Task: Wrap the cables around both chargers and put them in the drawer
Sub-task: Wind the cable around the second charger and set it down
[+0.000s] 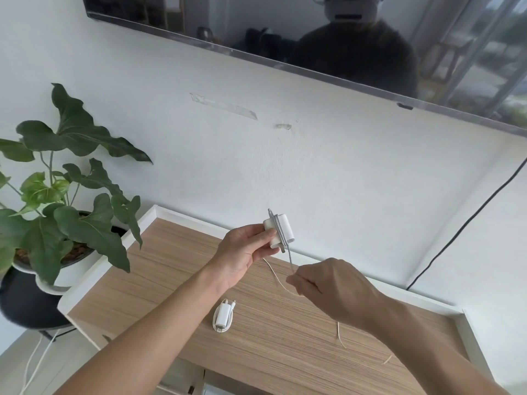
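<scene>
Wrapping underway: left hand (245,252) clamps charger (278,233) at frame centre, right hand (330,289) pinches its cable (289,259). Second charger (223,316) lies apparently wrapped on cabinet top (159,269); drawer step remains.

A wound charger (223,315) lies on the cabinet top (159,269), in front of a second charger (278,230) held up in the left hand (242,252). Its cable (289,259) drops to the right hand (330,292), just right. A plant (65,201) stands left of the cabinet; a screen (313,38) hangs on the wall behind
</scene>
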`<control>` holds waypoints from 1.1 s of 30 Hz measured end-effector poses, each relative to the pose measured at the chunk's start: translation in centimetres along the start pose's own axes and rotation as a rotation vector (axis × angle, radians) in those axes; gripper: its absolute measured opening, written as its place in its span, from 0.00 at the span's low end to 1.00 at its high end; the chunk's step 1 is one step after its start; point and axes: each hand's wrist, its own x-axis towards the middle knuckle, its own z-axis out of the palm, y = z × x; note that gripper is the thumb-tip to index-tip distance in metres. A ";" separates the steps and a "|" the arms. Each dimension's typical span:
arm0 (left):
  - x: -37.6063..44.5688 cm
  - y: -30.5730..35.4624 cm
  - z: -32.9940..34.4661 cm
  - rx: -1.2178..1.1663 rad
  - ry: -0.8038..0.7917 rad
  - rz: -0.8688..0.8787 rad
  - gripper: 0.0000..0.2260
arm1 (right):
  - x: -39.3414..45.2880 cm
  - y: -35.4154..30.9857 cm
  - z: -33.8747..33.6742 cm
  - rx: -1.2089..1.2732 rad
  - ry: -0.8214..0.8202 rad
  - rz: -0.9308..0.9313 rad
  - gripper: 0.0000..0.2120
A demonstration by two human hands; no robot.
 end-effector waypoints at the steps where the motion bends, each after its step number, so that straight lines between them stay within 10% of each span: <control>1: 0.1 -0.1 0.0 0.004 0.002 -0.001 0.17 | 0.1 -0.2 0.1 -0.057 0.000 -0.041 0.25; 15: -0.3 -1.0 -1.1 0.452 0.095 0.064 0.10 | 1.5 -2.8 -4.8 -0.097 -0.049 -0.183 0.19; 33: -1.5 0.0 -0.1 0.657 -0.221 0.097 0.17 | 5.0 -0.3 -10.7 0.130 0.013 -0.038 0.07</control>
